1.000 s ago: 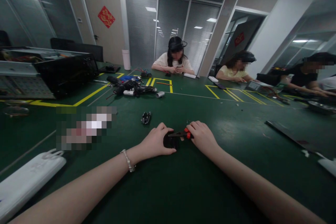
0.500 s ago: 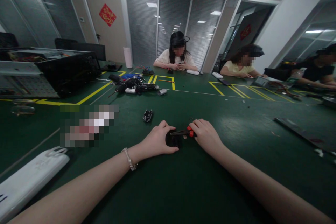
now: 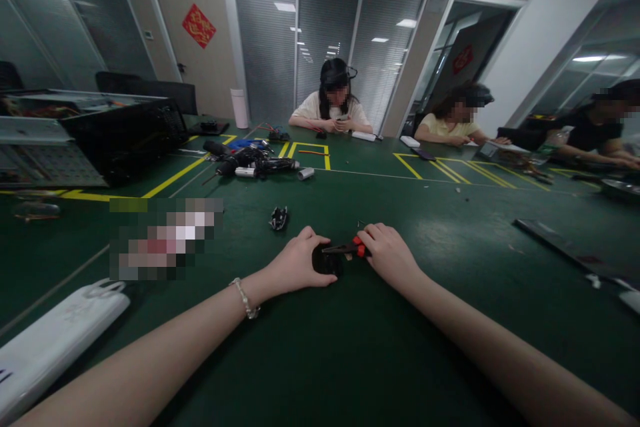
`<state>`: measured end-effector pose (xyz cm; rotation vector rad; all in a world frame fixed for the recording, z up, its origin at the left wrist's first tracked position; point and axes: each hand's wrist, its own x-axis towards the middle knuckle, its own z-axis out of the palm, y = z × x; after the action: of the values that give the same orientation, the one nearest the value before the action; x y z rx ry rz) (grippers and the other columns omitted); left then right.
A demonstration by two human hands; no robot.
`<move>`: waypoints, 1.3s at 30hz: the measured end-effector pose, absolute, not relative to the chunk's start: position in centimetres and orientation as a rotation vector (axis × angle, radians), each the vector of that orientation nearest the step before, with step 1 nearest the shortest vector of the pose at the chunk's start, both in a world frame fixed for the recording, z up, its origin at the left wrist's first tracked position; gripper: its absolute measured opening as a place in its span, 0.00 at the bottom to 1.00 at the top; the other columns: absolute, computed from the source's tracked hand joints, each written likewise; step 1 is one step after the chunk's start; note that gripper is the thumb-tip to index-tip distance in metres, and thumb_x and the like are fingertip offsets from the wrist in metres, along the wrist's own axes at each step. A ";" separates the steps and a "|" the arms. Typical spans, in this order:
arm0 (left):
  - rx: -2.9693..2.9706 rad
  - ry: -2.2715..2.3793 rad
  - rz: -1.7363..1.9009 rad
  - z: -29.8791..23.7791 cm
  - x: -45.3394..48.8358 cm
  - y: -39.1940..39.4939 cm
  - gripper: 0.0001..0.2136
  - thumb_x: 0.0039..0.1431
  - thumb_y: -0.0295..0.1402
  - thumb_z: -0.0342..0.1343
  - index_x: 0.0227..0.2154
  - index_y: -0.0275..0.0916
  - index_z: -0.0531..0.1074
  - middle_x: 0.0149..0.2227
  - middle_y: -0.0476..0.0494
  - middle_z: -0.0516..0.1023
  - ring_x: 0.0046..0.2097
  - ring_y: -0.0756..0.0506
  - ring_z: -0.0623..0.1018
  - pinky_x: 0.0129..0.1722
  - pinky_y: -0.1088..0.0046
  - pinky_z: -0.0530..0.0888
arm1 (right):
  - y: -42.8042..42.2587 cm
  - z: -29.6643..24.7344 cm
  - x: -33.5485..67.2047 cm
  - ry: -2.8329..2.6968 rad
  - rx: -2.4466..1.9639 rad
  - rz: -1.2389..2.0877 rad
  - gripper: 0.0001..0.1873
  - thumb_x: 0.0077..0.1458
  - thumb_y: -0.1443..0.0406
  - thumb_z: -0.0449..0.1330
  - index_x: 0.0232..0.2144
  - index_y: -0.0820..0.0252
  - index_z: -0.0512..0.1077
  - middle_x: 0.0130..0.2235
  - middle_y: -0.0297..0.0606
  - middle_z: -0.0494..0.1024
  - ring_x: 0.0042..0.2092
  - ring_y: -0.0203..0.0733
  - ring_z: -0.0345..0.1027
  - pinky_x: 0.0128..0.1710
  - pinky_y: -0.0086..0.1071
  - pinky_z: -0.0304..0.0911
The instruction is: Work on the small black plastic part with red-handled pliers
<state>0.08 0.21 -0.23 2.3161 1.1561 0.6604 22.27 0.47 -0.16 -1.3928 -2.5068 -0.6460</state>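
My left hand (image 3: 295, 263) is closed around a small round black part (image 3: 326, 261) resting on the green table (image 3: 350, 347). My right hand (image 3: 387, 253) grips red-handled pliers (image 3: 345, 249), whose dark jaws reach left onto the black part. Both hands meet at the table's middle, forearms lying on the mat. A small black clip-like piece (image 3: 279, 217) lies just beyond my left hand.
A white flat device (image 3: 55, 340) lies at the near left. A pile of black tools (image 3: 253, 163) and an open computer case (image 3: 85, 137) stand at the far left. Three other people sit across the table. A dark flat panel (image 3: 565, 247) lies on the right.
My hands have stayed on the black part and pliers; only the view shifted slightly.
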 end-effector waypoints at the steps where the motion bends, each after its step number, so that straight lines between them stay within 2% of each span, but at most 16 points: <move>1: 2.315 1.157 0.656 -0.2 0.1 0.2 0.29 0.38 0.46 0.60 0.46 0.40 0.64 0.39 0.45 0.63 0.40 0.43 0.70 0.41 0.64 0.68 | 0.5 -0.2 22.3 -2.507 -1.393 -0.646 0.17 0.40 0.72 0.58 0.38 0.62 0.66 0.38 0.43 0.69 0.40 0.45 0.60 0.39 0.36 0.56; 26: 2.334 1.133 0.645 -0.4 0.0 0.4 0.30 0.39 0.47 0.59 0.46 0.40 0.63 0.40 0.45 0.63 0.40 0.43 0.70 0.40 0.66 0.69 | 0.6 -0.1 22.0 -2.514 -1.411 -0.639 0.17 0.41 0.73 0.57 0.38 0.63 0.66 0.39 0.43 0.69 0.40 0.45 0.60 0.39 0.36 0.56; 39: 2.344 1.138 0.653 -0.6 -0.2 0.5 0.30 0.39 0.48 0.59 0.46 0.41 0.64 0.39 0.45 0.63 0.39 0.43 0.70 0.39 0.65 0.69 | 0.6 -0.1 22.3 -2.439 -1.417 -0.531 0.17 0.41 0.74 0.55 0.38 0.62 0.65 0.40 0.43 0.67 0.41 0.45 0.59 0.41 0.37 0.55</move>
<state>-0.15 0.47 -0.57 2.3440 1.1378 0.6527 22.31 0.60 -0.11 -1.4170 -2.4389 -0.5312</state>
